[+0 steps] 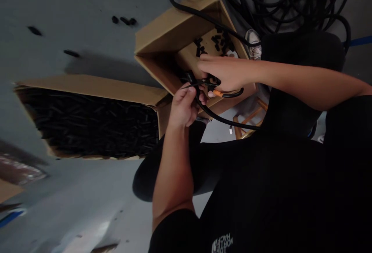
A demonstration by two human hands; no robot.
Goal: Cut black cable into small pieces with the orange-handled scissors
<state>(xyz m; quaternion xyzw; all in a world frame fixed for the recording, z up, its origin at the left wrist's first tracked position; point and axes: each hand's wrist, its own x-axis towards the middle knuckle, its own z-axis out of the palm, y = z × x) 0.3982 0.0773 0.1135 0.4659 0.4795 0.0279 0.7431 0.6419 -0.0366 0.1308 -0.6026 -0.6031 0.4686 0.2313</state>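
My right hand (pixel 225 73) reaches in from the right and is closed around a cutting tool (pixel 203 82) with black handles and an orange tip. My left hand (pixel 183 107) comes up from below, fingers wrapped round a thin black hose (pixel 223 121) just under the tool's jaws. The hose curves away to the right past my dark-clothed leg. Both hands meet over the front edge of a small cardboard box (pixel 162 36) holding short black cut pieces (pixel 215 40).
A larger open cardboard box (pixel 87 86) at left is filled with many black tube pieces. A tangle of black hose (pixel 290 1) lies at top right. Loose black pieces (pixel 124 20) dot the grey floor. A shoe (pixel 253 40) and wooden stool (pixel 247 121) sit near my legs.
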